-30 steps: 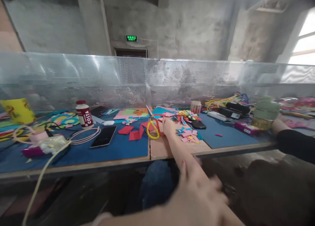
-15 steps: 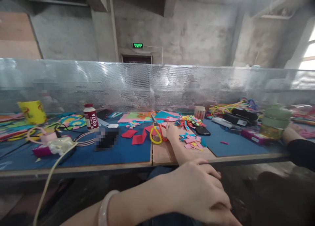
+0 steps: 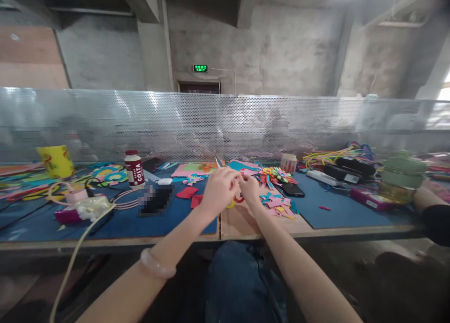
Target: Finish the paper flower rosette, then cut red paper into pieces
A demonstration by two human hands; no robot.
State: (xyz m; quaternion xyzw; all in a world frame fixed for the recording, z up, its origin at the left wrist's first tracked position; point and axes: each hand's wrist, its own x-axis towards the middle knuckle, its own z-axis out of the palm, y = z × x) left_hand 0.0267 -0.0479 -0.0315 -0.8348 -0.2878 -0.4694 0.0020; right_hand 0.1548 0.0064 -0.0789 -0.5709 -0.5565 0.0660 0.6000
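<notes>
Over the wooden strip of the table, my left hand (image 3: 221, 189) and my right hand (image 3: 249, 188) meet, fingertips pinched together. Anything between them is too small or hidden to name. Scissors (image 3: 219, 161) lie behind and below my hands; a blade sticks up past my left hand, and parts of the yellow and orange-red handles show beneath. Red paper pieces (image 3: 186, 192) rest left of my left hand, one partly covered by it. To the right of my right hand lie a pile of cut pink, blue and yellow paper strips (image 3: 279, 206) and colourful paper flowers (image 3: 276, 175).
A dark phone (image 3: 293, 190) and a cup (image 3: 288, 163) stand right of the flowers. On the left are a COSTA bottle (image 3: 134, 169), cables and a yellow roll (image 3: 56, 161). Another person's arm (image 3: 431, 206) is at far right, near a green jug (image 3: 398, 175). A perforated metal screen (image 3: 168, 121) backs the table.
My left hand has risen from the near foreground, where it crossed over my right forearm, to the table beside my right hand. It now covers much of the scissors.
</notes>
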